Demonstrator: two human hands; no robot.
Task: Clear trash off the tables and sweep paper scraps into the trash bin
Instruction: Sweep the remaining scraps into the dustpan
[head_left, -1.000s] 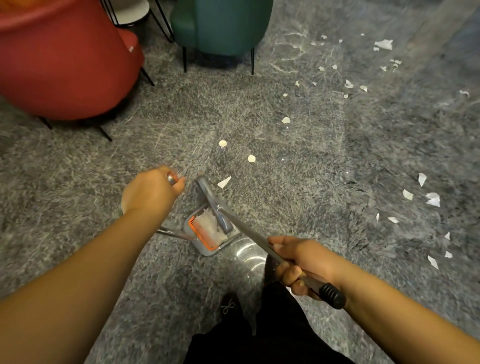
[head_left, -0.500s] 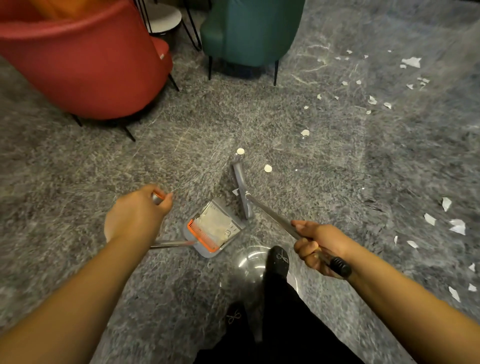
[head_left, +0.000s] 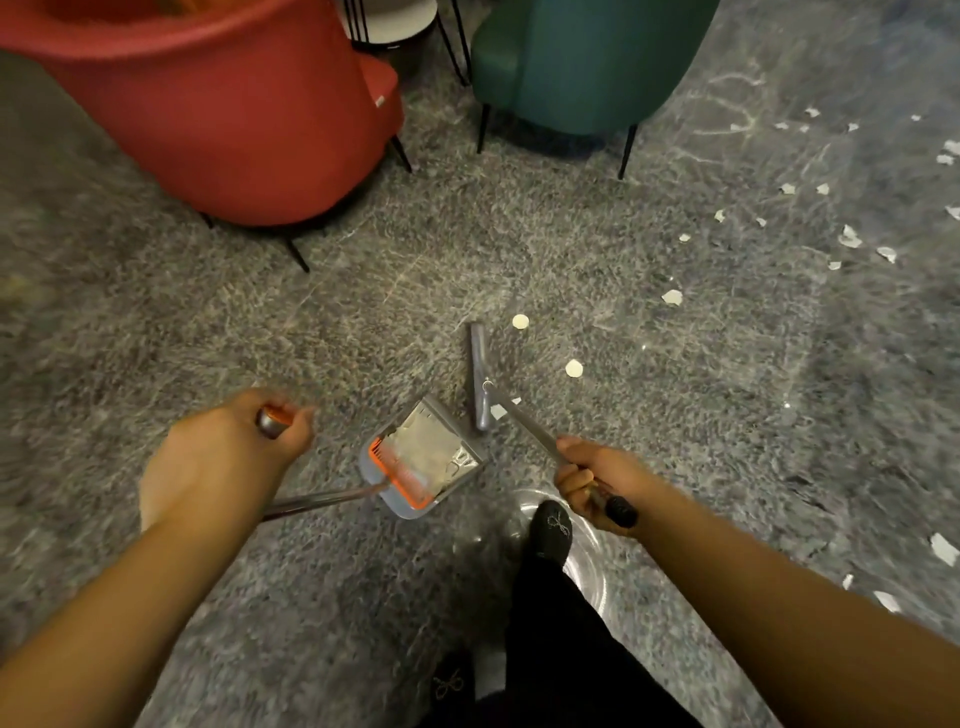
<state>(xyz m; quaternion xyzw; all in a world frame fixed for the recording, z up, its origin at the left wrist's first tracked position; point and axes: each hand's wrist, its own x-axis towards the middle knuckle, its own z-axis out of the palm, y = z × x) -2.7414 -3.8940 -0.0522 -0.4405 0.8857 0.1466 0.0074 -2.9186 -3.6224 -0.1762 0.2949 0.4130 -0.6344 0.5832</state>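
Step in hand: sweeping floor scraps into the grey long-handled dustpan with orange comb edge, which already holds white paper. The left hand grips the dustpan handle top. The right hand grips the metal pole of the grey broom, whose head lies just beyond the dustpan mouth. A white paper scrap lies beside the head; two round paper discs lie farther out. Next move: probably draw these toward the dustpan mouth.

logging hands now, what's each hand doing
left hand: closed on the dustpan handle
right hand: closed on the broom handle
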